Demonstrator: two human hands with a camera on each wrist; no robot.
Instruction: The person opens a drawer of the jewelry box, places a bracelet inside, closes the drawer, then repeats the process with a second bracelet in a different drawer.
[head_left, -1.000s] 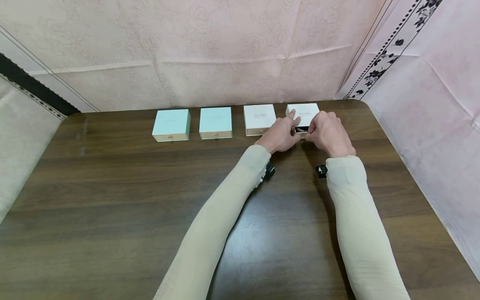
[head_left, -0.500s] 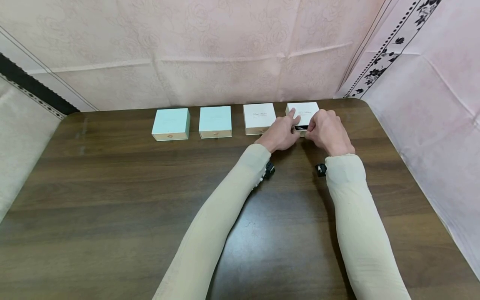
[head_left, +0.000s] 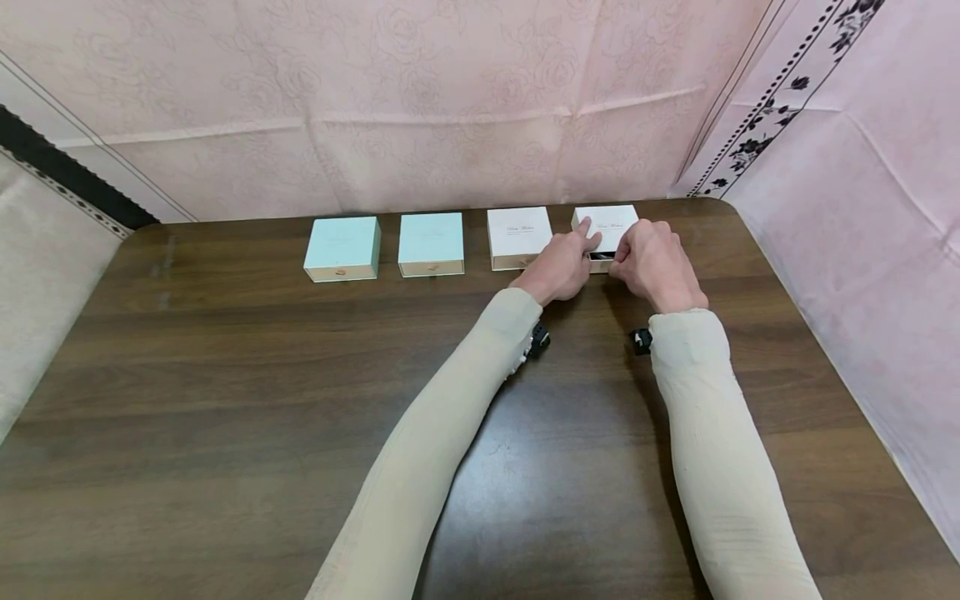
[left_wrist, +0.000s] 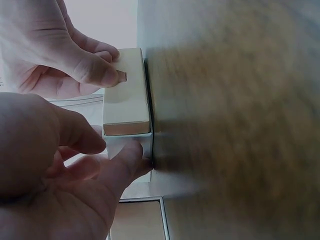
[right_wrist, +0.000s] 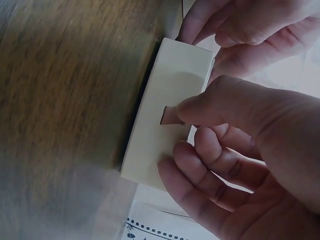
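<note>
The rightmost white drawer box (head_left: 609, 219) stands on the table, its cream drawer (right_wrist: 172, 70) projecting from the front. Between the box's top and the drawer front a narrow dark gap shows in the head view. My right hand (head_left: 660, 265) pinches the drawer's small tan pull tab (left_wrist: 121, 76) between thumb and fingers. At the box's left front corner my left hand (head_left: 560, 267) holds the outer sleeve, with one finger stretched onto the top and another against the side (left_wrist: 131, 152). What lies inside the drawer is hidden.
Another white drawer box (head_left: 519, 232) stands just left of my left hand. Two pale teal drawer boxes (head_left: 342, 242) are farther left in the same row. The brown wooden table (head_left: 225, 400) ends at a patterned cloth backdrop (head_left: 450, 108) behind the boxes.
The drawer has slid slightly inward, and the dark gap behind its front has narrowed. My right hand has moved a little with it; my left hand stays almost in place.
</note>
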